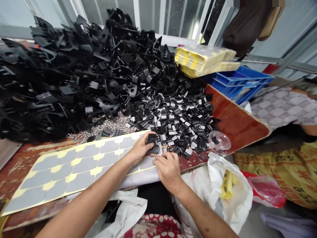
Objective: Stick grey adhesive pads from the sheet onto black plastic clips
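Note:
Near the table's front edge, my left hand is closed on a black plastic part. My right hand touches the lower right of that part, its fingertips pinched on something too small to make out. Under my left forearm lies a yellow-edged sheet of grey stickers. Just beyond both hands spreads a pile of small black clips with light pads. To its left is a heap of small silver metal pieces.
A tall heap of large black parts fills the back left. Sticker stacks rest by a blue crate. A clear round dish sits at the red table's right. White bags hang below.

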A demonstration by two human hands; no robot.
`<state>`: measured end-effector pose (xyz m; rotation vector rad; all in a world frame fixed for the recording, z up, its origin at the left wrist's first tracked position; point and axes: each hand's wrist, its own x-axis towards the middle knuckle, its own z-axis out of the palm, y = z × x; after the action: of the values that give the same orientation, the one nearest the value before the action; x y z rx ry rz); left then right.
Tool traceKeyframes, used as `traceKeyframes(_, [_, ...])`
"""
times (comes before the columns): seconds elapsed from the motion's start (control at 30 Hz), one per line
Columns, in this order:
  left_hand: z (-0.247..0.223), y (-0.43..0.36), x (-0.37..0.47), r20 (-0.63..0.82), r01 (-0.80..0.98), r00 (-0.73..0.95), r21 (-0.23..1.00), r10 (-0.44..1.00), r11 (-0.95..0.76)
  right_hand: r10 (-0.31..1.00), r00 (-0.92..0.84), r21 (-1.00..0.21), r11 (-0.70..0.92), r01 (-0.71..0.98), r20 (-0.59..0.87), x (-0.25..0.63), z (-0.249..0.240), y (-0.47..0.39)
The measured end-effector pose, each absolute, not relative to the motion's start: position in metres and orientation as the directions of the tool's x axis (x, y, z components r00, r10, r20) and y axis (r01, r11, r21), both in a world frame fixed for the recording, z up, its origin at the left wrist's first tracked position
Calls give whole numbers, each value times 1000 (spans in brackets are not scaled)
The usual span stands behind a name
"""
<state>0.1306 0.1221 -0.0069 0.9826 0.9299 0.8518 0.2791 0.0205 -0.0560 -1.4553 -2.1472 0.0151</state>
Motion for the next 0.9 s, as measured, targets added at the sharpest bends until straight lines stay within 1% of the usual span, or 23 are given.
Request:
traceKeyframes(0.07, [-13, 121, 128, -220, -177, 360, 938, 907, 298, 862, -297, -289, 432, 854, 411, 280, -54, 24])
traceKeyframes(0.1, [-16, 121, 127, -214, -181, 363, 939, 907, 293, 866, -292, -313, 432, 846, 407, 280, -52, 26])
traceKeyframes(0.13, [-17, 121, 125, -211, -183, 366, 938, 906, 293, 874, -269, -362, 423, 831, 404, 280, -49, 26])
traceKeyframes(0.17, [-18, 122, 124, -212, -185, 370, 937, 905, 295, 888, -236, -436, 407, 803, 393, 279, -44, 23])
traceKeyframes(0.23, [-19, 124, 124, -219, -188, 376, 934, 901, 305, 923, -200, -627, 372, 684, 329, 276, -27, 12])
traceKeyframes(0.27, [-19, 125, 125, -224, -190, 377, 931, 899, 311, 930, -243, -719, 367, 590, 275, 275, -15, 4])
traceKeyframes(0.3, [-18, 126, 126, -228, -193, 377, 928, 898, 317, 916, -328, -793, 372, 483, 230, 274, -3, -5])
traceKeyframes(0.33, [-16, 127, 127, -232, -199, 374, 926, 898, 322, 878, -434, -842, 382, 380, 203, 274, 9, -13])
traceKeyframes(0.37, [-14, 128, 128, -235, -207, 371, 922, 899, 327, 841, -501, -867, 394, 305, 206, 275, 19, -20])
traceKeyframes(0.4, [-12, 127, 128, -237, -217, 365, 919, 900, 330, 831, -509, -873, 404, 274, 224, 277, 27, -23])
traceKeyframes(0.43, [-8, 125, 127, -239, -226, 360, 915, 902, 333, 855, -453, -865, 409, 292, 251, 280, 31, -24])
traceKeyframes(0.47, [-5, 122, 124, -244, -240, 358, 909, 901, 341, 899, -338, -851, 395, 346, 280, 284, 32, -21])
traceKeyframes(0.53, [2, 109, 116, -272, -293, 376, 872, 886, 392, 950, -71, -846, 305, 437, 305, 292, 25, -8])
traceKeyframes(0.57, [5, 101, 110, -295, -330, 391, 839, 872, 432, 954, 16, -859, 262, 439, 299, 295, 18, 0])
traceKeyframes(0.6, [7, 92, 104, -321, -370, 401, 800, 858, 472, 957, 58, -878, 234, 418, 283, 296, 12, 7])
traceKeyframes(0.67, [9, 74, 94, -359, -447, 407, 724, 840, 525, 964, 60, -908, 221, 357, 258, 293, -1, 16])
traceKeyframes(0.73, [9, 59, 87, -376, -499, 400, 676, 836, 542, 965, 29, -914, 236, 329, 260, 286, -8, 19])
traceKeyframes(0.9, [9, 44, 84, -387, -566, 395, 612, 833, 553, 951, -26, -884, 295, 362, 307, 267, -11, 17])
